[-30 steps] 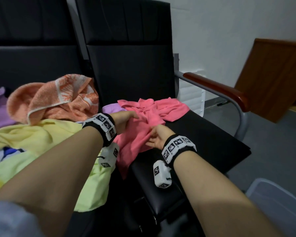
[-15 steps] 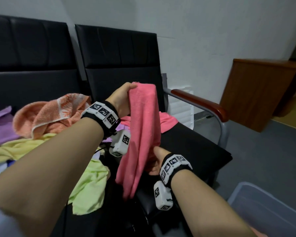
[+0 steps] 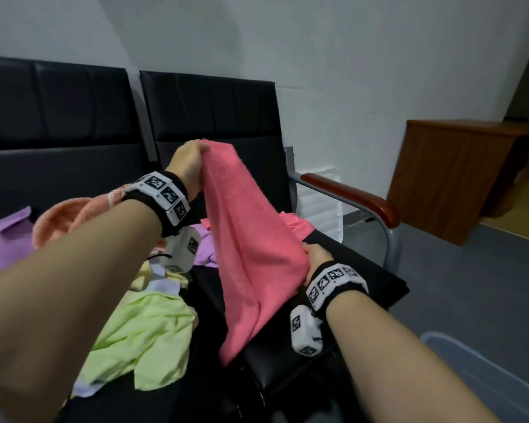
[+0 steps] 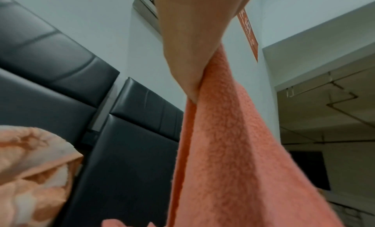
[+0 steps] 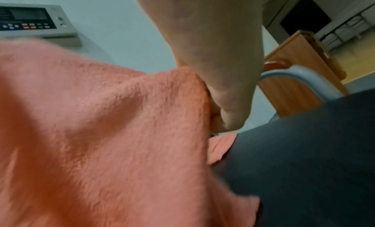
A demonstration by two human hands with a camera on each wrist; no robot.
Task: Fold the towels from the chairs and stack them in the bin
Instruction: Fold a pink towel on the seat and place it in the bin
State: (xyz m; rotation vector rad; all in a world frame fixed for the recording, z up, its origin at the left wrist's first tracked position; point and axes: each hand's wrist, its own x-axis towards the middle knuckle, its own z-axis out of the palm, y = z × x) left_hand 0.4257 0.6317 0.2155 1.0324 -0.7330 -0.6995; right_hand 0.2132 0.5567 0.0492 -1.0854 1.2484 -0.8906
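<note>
A pink towel (image 3: 248, 245) hangs over the right black chair (image 3: 214, 117). My left hand (image 3: 187, 161) grips its top corner, raised in front of the chair back; the left wrist view shows the pink towel (image 4: 227, 150) pinched in the left hand (image 4: 194, 79). My right hand (image 3: 315, 261) grips the towel's lower right edge just above the seat, and the right wrist view shows the pink towel (image 5: 113, 134) bunched against the right hand (image 5: 221, 115). A second pink cloth (image 3: 297, 225) lies on the seat behind. The bin (image 3: 483, 370) shows at the lower right.
The left chair (image 3: 58, 123) holds an orange towel (image 3: 71, 215), a purple one (image 3: 3, 242) and a yellow-green one (image 3: 144, 337). A wooden armrest (image 3: 358, 196) on a metal frame bounds the right chair. A wooden cabinet (image 3: 458, 175) stands at the right on grey floor.
My left hand has lifted the pink towel's corner up off the seat, and my right hand has slid out to the right along its lower edge. The view has tilted upward.
</note>
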